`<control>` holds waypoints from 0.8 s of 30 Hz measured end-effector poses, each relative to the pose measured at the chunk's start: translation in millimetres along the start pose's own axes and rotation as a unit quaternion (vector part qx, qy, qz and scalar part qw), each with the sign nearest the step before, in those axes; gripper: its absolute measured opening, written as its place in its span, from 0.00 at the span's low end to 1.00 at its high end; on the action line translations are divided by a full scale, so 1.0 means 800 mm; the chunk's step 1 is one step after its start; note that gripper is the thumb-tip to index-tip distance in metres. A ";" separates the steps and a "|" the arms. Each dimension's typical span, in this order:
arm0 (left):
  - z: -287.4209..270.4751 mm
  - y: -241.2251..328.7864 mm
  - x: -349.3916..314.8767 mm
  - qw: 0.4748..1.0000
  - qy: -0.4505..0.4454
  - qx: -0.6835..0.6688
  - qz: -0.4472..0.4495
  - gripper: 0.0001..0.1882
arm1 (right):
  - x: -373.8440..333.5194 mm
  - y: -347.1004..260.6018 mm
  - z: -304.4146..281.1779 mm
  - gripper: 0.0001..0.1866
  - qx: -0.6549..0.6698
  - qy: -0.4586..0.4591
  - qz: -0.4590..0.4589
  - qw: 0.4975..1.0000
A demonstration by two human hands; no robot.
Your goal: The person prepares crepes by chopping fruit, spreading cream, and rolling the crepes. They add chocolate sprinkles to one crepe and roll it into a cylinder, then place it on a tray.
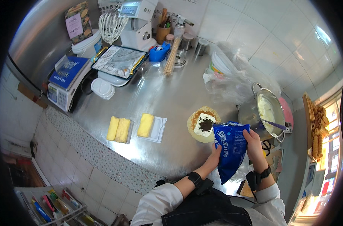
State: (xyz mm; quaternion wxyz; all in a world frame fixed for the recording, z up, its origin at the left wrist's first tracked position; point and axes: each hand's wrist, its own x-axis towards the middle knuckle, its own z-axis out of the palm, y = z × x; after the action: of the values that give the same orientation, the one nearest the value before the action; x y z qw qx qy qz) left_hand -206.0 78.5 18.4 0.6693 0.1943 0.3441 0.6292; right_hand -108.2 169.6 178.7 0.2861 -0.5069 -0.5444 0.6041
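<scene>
Both my hands grip a blue packet (pixel 231 152), its upper left corner tipped over a round crepe (pixel 196 137) on the steel counter. My left hand (pixel 214 157) holds the packet's left side, fingers partly hidden. My right hand (pixel 255 147) pinches its upper right edge. White cream (pixel 198 129) is spread on the crepe, with dark crumbs (pixel 207 125) heaped on it. To the left, a yellow roll (pixel 145 125) lies in an open clear box (pixel 158 129). Two more yellow rolls (pixel 122 130) sit side by side in another clear tray.
At the right stands a steel pot (pixel 250 113) of cream with a purple-handled spatula (pixel 274 124). A plastic bag (pixel 231 88) lies behind it. Skewers (pixel 172 56), a black-rimmed tray (pixel 120 62), a scale (pixel 59 96) and a white mixer (pixel 137 35) line the back and left.
</scene>
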 end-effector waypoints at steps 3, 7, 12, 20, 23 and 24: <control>0.000 0.031 -0.014 0.997 -0.029 0.066 -0.025 0.29 | -0.036 0.000 -0.010 0.12 0.013 0.036 -0.025 0.999; 0.008 0.097 -0.037 0.956 -0.073 0.282 0.012 0.30 | -0.088 -0.004 -0.013 0.10 0.063 0.078 -0.054 0.993; 0.027 0.168 -0.065 0.900 -0.135 0.394 0.127 0.30 | -0.124 -0.017 -0.007 0.09 0.056 0.069 -0.114 0.989; 0.040 0.225 -0.102 0.913 -0.018 0.356 0.198 0.32 | -0.075 -0.101 0.019 0.10 0.004 0.039 -0.172 0.984; 0.016 0.236 -0.131 0.909 0.060 0.348 0.223 0.28 | -0.015 -0.142 0.028 0.09 0.171 0.058 -0.169 0.969; 0.004 0.234 -0.144 0.911 0.077 0.340 0.220 0.26 | 0.006 -0.154 0.027 0.09 0.215 0.053 -0.165 0.961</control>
State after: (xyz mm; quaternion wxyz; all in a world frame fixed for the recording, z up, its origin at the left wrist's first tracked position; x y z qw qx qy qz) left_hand -332.9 -8.6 175.6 0.3787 0.4321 0.5362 0.6184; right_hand -155.3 195.8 292.2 0.5122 -0.3680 -0.4621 0.6235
